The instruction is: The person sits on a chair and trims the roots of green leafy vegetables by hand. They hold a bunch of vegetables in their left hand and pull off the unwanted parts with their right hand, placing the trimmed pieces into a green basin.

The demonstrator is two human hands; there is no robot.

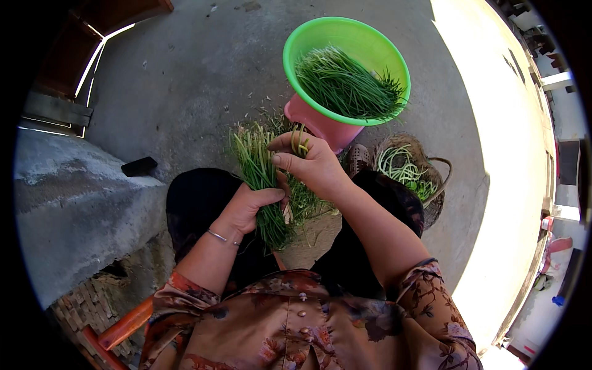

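My left hand (254, 203) is closed around a bunch of green chives (259, 171), held over my lap with its pale cut ends pointing away from me. Beside those pale ends, my right hand (310, 162) has its thumb and forefinger close to the stalks; whether they touch is hard to tell. A few curled yellow-green stems (299, 143) are gripped in its other fingers. Beyond my hands, more chives (347, 85) lie in a bright green plastic basin (342, 25). The basin rests on a pink plastic support (319, 120).
Loose plant trimmings (305, 199) are scattered on the concrete floor between my knees. To the right stands a wicker basket (432, 210) with pale green stems (397, 162). A dark object (139, 166) lies on a concrete ledge (92, 208) at left.
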